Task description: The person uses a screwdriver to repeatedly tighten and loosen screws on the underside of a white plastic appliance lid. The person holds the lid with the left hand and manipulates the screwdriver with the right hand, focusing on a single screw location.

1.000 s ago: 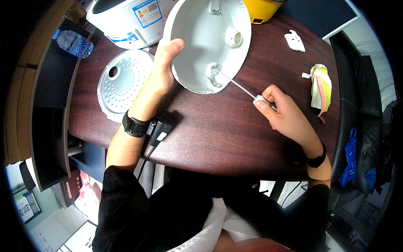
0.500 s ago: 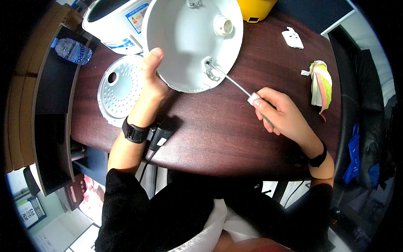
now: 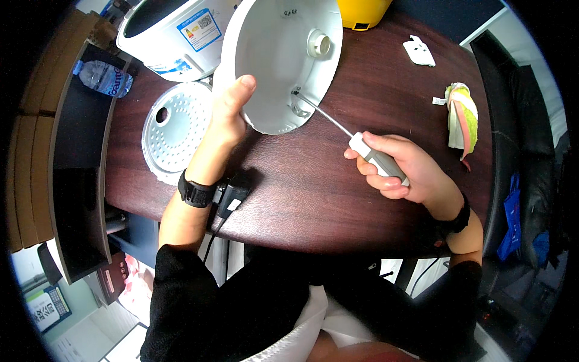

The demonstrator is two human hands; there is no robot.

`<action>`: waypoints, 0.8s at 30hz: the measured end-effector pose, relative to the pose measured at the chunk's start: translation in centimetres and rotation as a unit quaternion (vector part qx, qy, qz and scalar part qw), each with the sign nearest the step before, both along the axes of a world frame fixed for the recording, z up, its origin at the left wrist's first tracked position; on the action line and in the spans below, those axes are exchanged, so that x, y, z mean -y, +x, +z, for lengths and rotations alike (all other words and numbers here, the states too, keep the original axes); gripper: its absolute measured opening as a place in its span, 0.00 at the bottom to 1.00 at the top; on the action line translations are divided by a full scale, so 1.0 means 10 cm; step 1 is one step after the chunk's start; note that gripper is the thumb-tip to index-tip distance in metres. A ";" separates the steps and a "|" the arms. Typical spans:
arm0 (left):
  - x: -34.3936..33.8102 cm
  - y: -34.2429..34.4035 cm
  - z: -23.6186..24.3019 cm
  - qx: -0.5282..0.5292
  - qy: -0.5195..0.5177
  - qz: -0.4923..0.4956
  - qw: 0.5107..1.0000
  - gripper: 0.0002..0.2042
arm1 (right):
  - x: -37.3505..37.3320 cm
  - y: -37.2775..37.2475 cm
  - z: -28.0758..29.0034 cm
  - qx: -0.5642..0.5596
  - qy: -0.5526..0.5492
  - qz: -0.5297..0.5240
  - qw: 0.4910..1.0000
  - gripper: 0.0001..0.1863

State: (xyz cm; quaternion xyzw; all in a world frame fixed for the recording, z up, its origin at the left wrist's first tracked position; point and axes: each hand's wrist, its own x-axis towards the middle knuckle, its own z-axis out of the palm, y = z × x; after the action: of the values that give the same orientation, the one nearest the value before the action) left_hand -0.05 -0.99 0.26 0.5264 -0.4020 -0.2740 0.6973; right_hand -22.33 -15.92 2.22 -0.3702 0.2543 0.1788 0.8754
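Note:
Tilted up on its side is a round white plastic cover [image 3: 265, 72], hollow face toward me, held by its left rim in my left hand [image 3: 229, 114]. My left thumb points up along the edge; the other fingers are hidden behind it. Inside the cover show a short cylindrical socket [image 3: 319, 43] and a small bracket [image 3: 298, 109] near the lower rim. My right hand [image 3: 422, 169] is wrapped round the white and grey handle of a screwdriver [image 3: 380, 158]. Its long metal shaft reaches into the cover, with the tip at the bracket.
A perforated round plate [image 3: 188, 130] lies left of the cover, a white appliance body [image 3: 157, 54] behind it. A black power adapter [image 3: 235, 196] with cable sits by my left wrist. Farther right are a white plastic piece [image 3: 419, 52], a folded cloth [image 3: 461, 117] and a yellow case [image 3: 368, 9].
The cover has turned in my left hand, so its opening looks narrower. My right fingers have shifted and the handle has rolled into fuller view; the screwdriver tip stays at the bracket.

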 end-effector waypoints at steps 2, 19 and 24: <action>-0.02 0.02 -0.02 0.012 0.003 0.009 1.000 0.34 | 0.03 0.01 0.00 0.012 -0.157 0.038 0.987 0.17; -0.02 0.00 0.00 -0.097 0.043 0.069 0.992 0.33 | 0.22 0.00 -0.02 0.192 -0.875 0.106 0.432 0.15; -0.05 0.03 -0.05 -0.090 0.069 0.045 0.993 0.33 | 0.26 -0.03 0.05 0.188 -0.906 0.103 0.366 0.16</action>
State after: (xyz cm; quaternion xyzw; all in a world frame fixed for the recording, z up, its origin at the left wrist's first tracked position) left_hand 0.28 -0.48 -0.24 0.5640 -0.2935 -0.3154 0.7045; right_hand -22.58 -18.49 2.68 -0.9880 0.0524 -0.1445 0.0141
